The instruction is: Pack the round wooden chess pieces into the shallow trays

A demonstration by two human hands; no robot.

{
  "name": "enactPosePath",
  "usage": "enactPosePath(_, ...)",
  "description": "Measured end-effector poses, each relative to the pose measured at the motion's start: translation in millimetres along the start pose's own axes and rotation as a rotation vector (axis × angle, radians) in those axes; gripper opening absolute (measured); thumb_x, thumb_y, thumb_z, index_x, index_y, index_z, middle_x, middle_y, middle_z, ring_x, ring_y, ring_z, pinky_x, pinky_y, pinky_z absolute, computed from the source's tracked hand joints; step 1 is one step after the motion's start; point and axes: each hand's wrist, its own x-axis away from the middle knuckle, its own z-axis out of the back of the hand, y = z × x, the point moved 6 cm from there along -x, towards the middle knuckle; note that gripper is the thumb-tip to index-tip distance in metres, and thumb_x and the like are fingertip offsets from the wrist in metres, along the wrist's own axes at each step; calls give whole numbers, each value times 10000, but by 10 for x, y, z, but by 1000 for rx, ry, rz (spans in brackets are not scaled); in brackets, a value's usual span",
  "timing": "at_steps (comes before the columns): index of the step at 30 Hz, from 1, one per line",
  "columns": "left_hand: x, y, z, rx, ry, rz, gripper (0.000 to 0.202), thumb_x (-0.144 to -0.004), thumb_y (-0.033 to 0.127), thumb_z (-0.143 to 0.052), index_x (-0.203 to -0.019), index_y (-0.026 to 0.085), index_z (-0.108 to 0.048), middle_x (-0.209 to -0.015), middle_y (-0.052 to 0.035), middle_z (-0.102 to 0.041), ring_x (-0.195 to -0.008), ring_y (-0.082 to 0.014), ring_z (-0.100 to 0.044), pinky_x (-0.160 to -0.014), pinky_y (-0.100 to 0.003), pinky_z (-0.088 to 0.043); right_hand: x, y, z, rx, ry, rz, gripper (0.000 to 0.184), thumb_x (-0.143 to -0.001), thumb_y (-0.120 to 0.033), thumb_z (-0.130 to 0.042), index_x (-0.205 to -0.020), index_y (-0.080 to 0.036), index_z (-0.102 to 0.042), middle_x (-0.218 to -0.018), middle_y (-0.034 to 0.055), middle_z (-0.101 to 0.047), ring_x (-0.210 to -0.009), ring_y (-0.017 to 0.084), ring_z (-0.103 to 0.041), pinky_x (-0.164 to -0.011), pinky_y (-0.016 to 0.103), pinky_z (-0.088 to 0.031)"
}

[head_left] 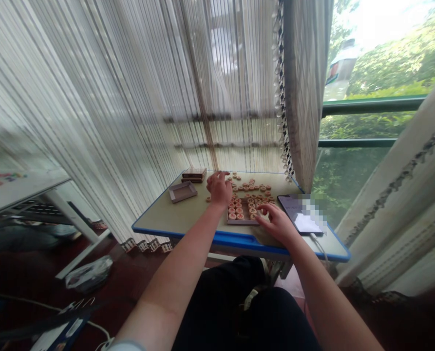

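Round wooden xiangqi pieces with characters stand in rows inside a shallow box [242, 222] at the front of the small table. Between the left rows [236, 209] and the right rows runs a gap showing the box floor. My left hand [220, 189] is over the box's back left corner, fingers apart and bent toward the loose pieces [254, 186] scattered behind it. At the right rows my right hand [274, 220] has thumb and forefinger closed around what looks like a piece, largely covered by the fingers. My hand hides the box's right front corner.
An empty shallow lid [182, 191] lies at the table's left, before a stack of flat boxes [194, 174]. Right of the pieces lies a tablet [300, 214] with a white cable [318, 244]. The table [159, 217] has a raised blue edge. Curtains hang behind.
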Motion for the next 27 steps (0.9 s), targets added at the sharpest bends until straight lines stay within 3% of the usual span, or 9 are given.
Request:
enactPosePath(2,-238,-82,-69,-28,-11,-28,350,-770,113,-408,-1022,242,-614,-1135,-63,-562,-1107,-232,-456,-955,-420,-353,9,11,15,-8,21,-18,245,-783,-360,-524,-964,-205,-583,-818,35,-540,-684,152,-501,-655,277,-410)
enactPosePath(4,-370,-188,-244,-50,-162,-138,349,-758,99,-412,-985,238,-638,-1081,-49,-592,-1061,-210,-485,-952,-395,-360,10,17,11,-16,24,-28,218,-786,-339,-518,-950,-206,-573,-817,36,-534,-689,154,-502,-647,276,-411)
enactPosePath(7,-393,-462,-492,-96,-339,-187,303,-759,137,-447,-974,204,-651,-1046,-58,-619,-1027,-211,-500,-948,-388,-368,-2,40,-5,-25,20,-53,175,-800,-310,-495,-926,-208,-559,-817,36,-529,-689,152,-502,-634,272,-413)
enactPosePath(10,-356,-667,-620,-120,-375,-188,299,-789,218,-464,-1042,215,-623,-1088,-63,-613,-1025,-225,-506,-943,-392,-376,-19,76,-24,-24,7,-90,156,-804,-290,-484,-920,-210,-550,-824,32,-532,-642,136,-486,-610,271,-412)
enactPosePath(13,-331,-725,-677,-161,-405,-207,312,-823,285,-440,-1090,234,-592,-1125,-57,-596,-1058,-229,-501,-942,-395,-378,-21,105,-39,-34,26,-107,160,-809,-261,-466,-934,-203,-547,-839,34,-537,-659,138,-492,-631,280,-420)
enactPosePath(17,-289,-756,-768,-252,-555,-184,337,-855,332,-382,-1117,228,-567,-1164,-82,-576,-1067,-245,-515,-894,-397,-409,1,149,2,-42,144,-143,160,-787,-245,-484,-921,-189,-550,-837,41,-528,-696,149,-495,-656,293,-427)
enactPosePath(20,-249,-772,-833,-272,-664,-173,357,-875,366,-339,-1084,202,-578,-1144,-114,-584,-1050,-240,-537,-861,-367,-425,-43,207,239,-80,355,-234,214,-750,-242,-509,-953,-183,-542,-872,47,-525,-680,142,-487,-634,288,-431)
enactPosePath(22,-239,-785,-857,-280,-696,-162,372,-883,379,-318,-1059,193,-587,-1113,-126,-597,-1037,-241,-548,-850,-364,-428,-170,252,460,-107,476,-333,278,-722,-239,-522,-993,-181,-538,-892,49,-537,-676,141,-493,-626,287,-431)
enactPosePath(27,-270,-814,-891,-207,-658,-165,341,-875,341,-356,-1070,197,-595,-1162,-115,-578,-1092,-230,-524,-911,-348,-401,-912,291,640,-183,446,-383,331,-691,-219,-495,-1014,-171,-548,-891,51,-586,-701,154,-534,-628,283,-428)
